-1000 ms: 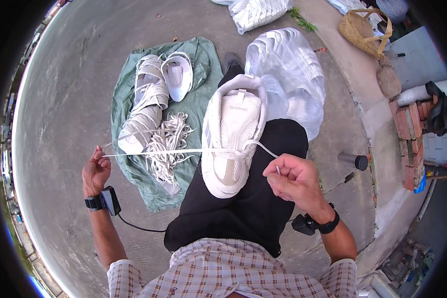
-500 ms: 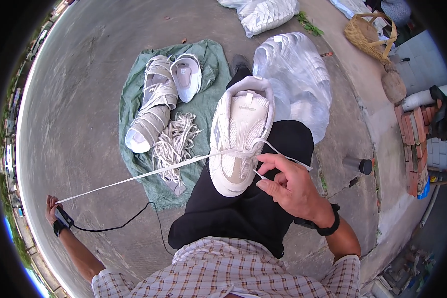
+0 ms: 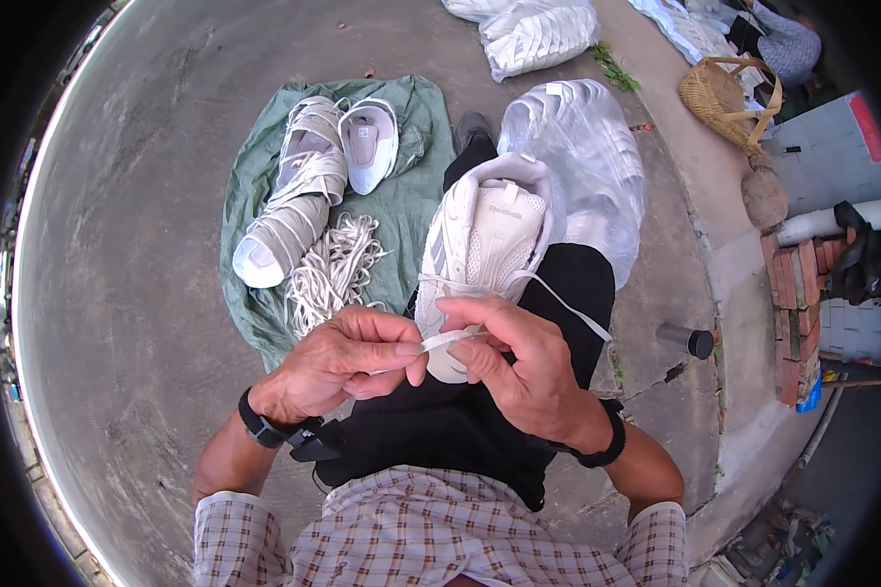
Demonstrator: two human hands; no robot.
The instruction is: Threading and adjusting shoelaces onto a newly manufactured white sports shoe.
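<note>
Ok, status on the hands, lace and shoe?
Left hand pinching white lace, right hand holding it too. Pale shoe resting on black trouser leg, front partly behind hands. No other obstruction seen.

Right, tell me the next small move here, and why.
Perhaps bring the white shoelace, pinched by the left hand and running to the right hand, up along the sneaker, which looks laced only low down, with the tongue uncrossed above.

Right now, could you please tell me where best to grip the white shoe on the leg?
Probably by the heel collar of the shoe, from the far side: its open rim is uncovered, while the left hand and right hand hold lace near the toe.
</note>
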